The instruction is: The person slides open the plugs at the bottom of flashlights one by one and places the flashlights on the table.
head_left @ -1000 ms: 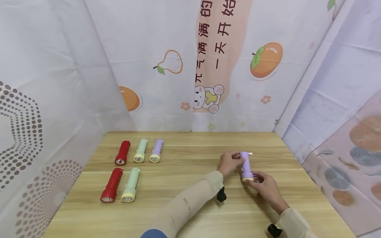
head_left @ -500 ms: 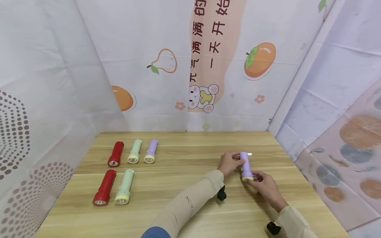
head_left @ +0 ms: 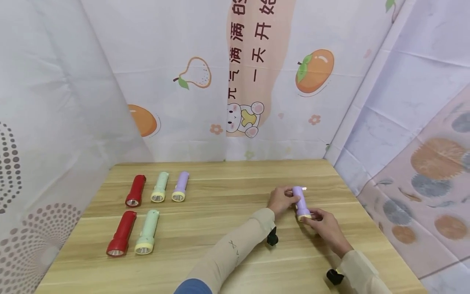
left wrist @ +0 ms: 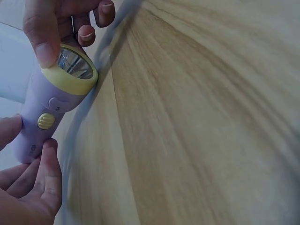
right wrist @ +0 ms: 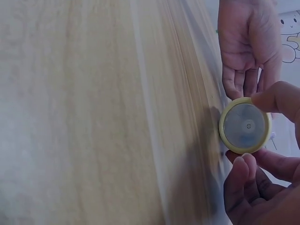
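Note:
A purple flashlight [head_left: 300, 202] with a yellow head ring is held between both hands, tilted, at the right part of the table. My left hand [head_left: 280, 201] grips its tail end, thumb and fingers on opposite sides in the left wrist view, where a yellow switch [left wrist: 46, 121] shows on the barrel. My right hand [head_left: 326, 228] pinches the yellow ring around the lens [right wrist: 243, 125], thumb on one side and fingers on the other. From the tail a small white piece [head_left: 304, 188] sticks out. Whether the flashlight touches the table cannot be told.
Other flashlights lie at the table's left: two red ones [head_left: 136, 190] [head_left: 122, 233], two mint green ones [head_left: 160, 187] [head_left: 147, 232] and a purple one [head_left: 180, 186]. Printed white cloth [head_left: 176, 114] encloses the wooden table [head_left: 220, 245] at the back and sides.
The head view has swung a little to the right, so the flashlights on the table appear further left. Both hands keep their hold on the purple flashlight, with hardly any movement.

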`<action>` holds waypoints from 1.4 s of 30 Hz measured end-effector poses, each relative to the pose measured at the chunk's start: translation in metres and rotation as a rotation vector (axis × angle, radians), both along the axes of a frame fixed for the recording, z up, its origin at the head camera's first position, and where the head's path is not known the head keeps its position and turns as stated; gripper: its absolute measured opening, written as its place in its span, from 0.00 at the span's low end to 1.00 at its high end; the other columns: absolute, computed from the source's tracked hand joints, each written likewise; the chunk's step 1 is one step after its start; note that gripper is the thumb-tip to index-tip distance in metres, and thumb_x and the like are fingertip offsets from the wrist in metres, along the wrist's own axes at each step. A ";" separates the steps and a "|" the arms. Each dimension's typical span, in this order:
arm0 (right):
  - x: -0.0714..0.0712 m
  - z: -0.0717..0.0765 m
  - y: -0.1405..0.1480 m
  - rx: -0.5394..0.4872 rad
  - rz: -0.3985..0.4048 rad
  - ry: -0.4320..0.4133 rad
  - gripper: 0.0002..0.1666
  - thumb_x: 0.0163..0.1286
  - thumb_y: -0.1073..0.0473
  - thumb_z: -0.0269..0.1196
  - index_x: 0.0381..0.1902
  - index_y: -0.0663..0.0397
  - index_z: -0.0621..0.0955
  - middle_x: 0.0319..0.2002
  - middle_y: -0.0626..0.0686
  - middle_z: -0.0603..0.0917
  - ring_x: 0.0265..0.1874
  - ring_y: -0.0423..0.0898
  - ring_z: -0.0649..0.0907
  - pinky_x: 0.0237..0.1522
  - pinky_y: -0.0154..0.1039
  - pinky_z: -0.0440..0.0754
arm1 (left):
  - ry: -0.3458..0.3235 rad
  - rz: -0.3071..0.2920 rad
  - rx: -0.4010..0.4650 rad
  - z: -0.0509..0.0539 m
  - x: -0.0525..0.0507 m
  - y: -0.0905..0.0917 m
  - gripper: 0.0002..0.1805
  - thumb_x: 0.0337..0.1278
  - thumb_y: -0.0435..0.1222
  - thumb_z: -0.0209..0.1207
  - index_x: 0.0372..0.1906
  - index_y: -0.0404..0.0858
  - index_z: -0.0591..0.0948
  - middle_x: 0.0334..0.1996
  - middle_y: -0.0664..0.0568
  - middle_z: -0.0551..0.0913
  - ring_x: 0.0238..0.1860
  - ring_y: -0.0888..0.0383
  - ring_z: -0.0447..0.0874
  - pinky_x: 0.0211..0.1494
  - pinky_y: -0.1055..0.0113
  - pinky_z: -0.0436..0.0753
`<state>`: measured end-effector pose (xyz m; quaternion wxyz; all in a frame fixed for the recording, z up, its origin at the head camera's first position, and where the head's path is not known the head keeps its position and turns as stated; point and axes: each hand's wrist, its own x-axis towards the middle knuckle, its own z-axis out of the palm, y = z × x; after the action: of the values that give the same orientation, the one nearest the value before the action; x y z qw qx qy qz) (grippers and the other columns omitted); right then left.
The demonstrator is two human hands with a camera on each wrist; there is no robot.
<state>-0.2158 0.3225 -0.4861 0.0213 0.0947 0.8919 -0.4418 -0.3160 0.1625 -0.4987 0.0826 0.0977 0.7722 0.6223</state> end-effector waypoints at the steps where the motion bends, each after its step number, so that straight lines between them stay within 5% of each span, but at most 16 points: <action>1: -0.001 0.000 0.000 -0.003 -0.001 -0.003 0.40 0.67 0.45 0.73 0.65 0.68 0.77 0.49 0.60 0.85 0.43 0.47 0.80 0.36 0.35 0.80 | 0.000 0.001 -0.011 -0.001 -0.001 0.000 0.21 0.56 0.36 0.75 0.55 0.37 0.87 0.36 0.55 0.89 0.36 0.65 0.83 0.40 0.71 0.82; 15: -0.007 0.002 0.007 -0.047 0.026 -0.015 0.35 0.68 0.50 0.72 0.63 0.69 0.78 0.50 0.61 0.86 0.39 0.45 0.82 0.35 0.37 0.82 | -0.078 0.009 0.002 -0.002 -0.009 0.006 0.23 0.53 0.35 0.77 0.54 0.35 0.86 0.30 0.57 0.85 0.29 0.63 0.82 0.35 0.69 0.82; 29: -0.009 0.000 0.014 -0.137 0.058 -0.072 0.38 0.74 0.47 0.66 0.68 0.73 0.73 0.55 0.62 0.82 0.41 0.45 0.82 0.37 0.39 0.85 | -0.073 -0.036 -0.036 -0.003 -0.008 0.005 0.20 0.54 0.33 0.75 0.53 0.34 0.86 0.24 0.56 0.83 0.24 0.62 0.81 0.28 0.72 0.79; 36: -0.009 0.005 0.016 -0.214 0.092 -0.107 0.38 0.78 0.50 0.62 0.70 0.77 0.68 0.38 0.52 0.81 0.33 0.44 0.79 0.34 0.37 0.83 | -0.049 -0.079 -0.080 -0.001 -0.007 0.001 0.18 0.55 0.33 0.75 0.51 0.35 0.87 0.26 0.57 0.84 0.25 0.64 0.80 0.30 0.72 0.77; 42: -0.004 0.007 0.021 -0.224 0.104 -0.133 0.39 0.79 0.51 0.60 0.72 0.78 0.64 0.37 0.54 0.80 0.34 0.45 0.80 0.36 0.38 0.84 | -0.049 -0.114 -0.092 0.001 -0.001 -0.003 0.21 0.55 0.34 0.75 0.54 0.34 0.85 0.26 0.56 0.84 0.26 0.61 0.81 0.29 0.71 0.78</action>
<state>-0.2203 0.3430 -0.4791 0.1135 0.0744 0.8374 -0.5296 -0.3166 0.1596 -0.4978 0.1409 0.1223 0.7911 0.5825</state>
